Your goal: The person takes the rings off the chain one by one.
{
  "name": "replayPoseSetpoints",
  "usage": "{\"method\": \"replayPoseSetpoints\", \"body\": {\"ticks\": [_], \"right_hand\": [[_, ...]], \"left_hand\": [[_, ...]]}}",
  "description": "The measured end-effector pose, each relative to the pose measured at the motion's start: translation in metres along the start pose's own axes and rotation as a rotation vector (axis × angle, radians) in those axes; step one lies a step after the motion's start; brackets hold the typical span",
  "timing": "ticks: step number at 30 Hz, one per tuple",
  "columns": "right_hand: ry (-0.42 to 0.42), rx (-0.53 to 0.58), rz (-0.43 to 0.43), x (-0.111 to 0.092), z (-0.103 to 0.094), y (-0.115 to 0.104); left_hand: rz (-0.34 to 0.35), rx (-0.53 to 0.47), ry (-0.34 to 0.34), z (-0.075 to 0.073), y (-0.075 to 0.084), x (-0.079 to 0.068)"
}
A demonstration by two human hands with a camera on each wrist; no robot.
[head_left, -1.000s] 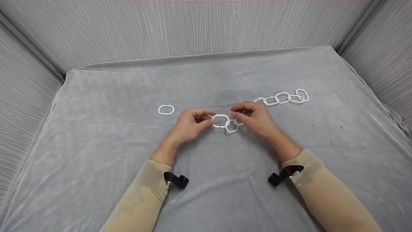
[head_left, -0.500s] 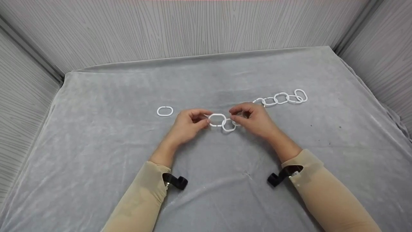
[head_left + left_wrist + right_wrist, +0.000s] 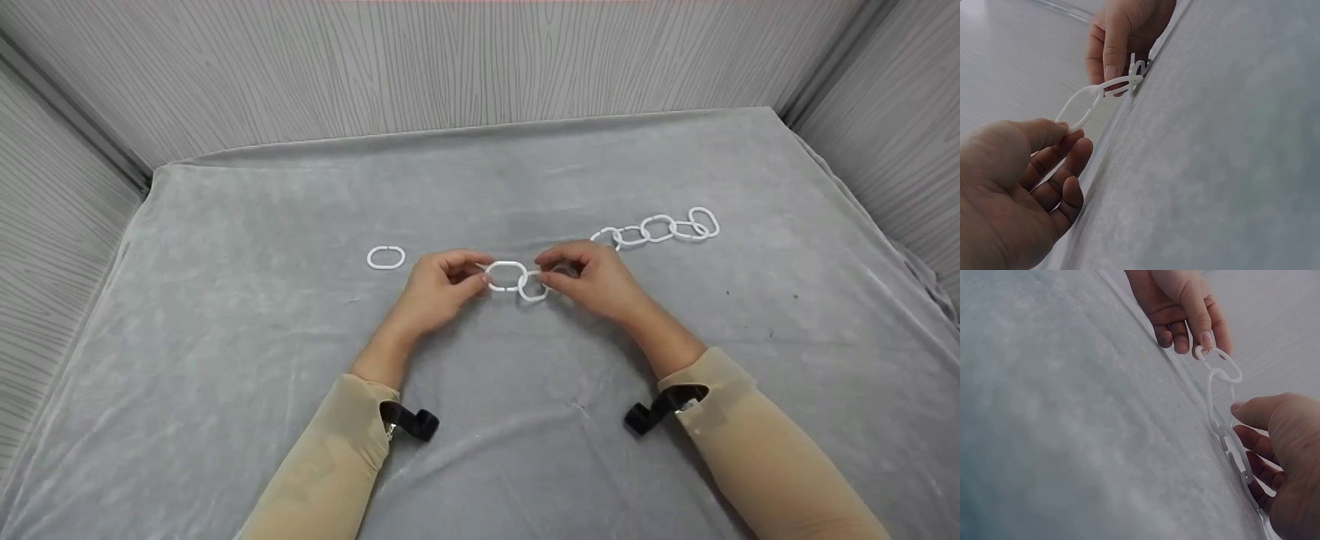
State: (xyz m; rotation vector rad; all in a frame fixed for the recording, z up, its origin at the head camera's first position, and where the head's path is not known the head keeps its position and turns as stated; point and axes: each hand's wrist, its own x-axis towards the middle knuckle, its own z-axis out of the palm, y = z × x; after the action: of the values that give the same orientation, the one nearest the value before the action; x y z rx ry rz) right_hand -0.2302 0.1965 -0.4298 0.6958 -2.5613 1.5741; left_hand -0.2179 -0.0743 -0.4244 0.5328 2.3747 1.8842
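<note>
My left hand point(image 3: 439, 289) pinches a white oval plastic chain link point(image 3: 507, 263) between thumb and index finger at its left end. This end link passes through a second link point(image 3: 533, 300), whose edge my right hand point(image 3: 592, 279) pinches with thumb and index finger. In the right wrist view, further links point(image 3: 1248, 464) run down from the second one, past the curled fingers of the right hand. The rest of the chain point(image 3: 658, 217) lies behind the right hand on the cloth, partly hidden by it.
A single loose white link point(image 3: 385, 268) lies on the grey cloth point(image 3: 247, 322) left of the left hand. Pale wood-grain panels point(image 3: 465, 67) stand at the back and both sides. Each forearm wears a black wrist mount point(image 3: 420, 424).
Both hands hold nearly the same place. The end link and second link have shifted slightly up and left, and the right fingertips have come to the second link's edge.
</note>
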Motion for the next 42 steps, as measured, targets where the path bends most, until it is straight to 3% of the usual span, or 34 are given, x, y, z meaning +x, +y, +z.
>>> {"method": "replayPoseSetpoints", "body": {"ticks": [42], "right_hand": [[-0.033,-0.123,-0.043,0.0004,-0.0022,-0.0029]], "left_hand": [[0.022,-0.033,-0.005,-0.0006,0.0051,-0.0009]]}}
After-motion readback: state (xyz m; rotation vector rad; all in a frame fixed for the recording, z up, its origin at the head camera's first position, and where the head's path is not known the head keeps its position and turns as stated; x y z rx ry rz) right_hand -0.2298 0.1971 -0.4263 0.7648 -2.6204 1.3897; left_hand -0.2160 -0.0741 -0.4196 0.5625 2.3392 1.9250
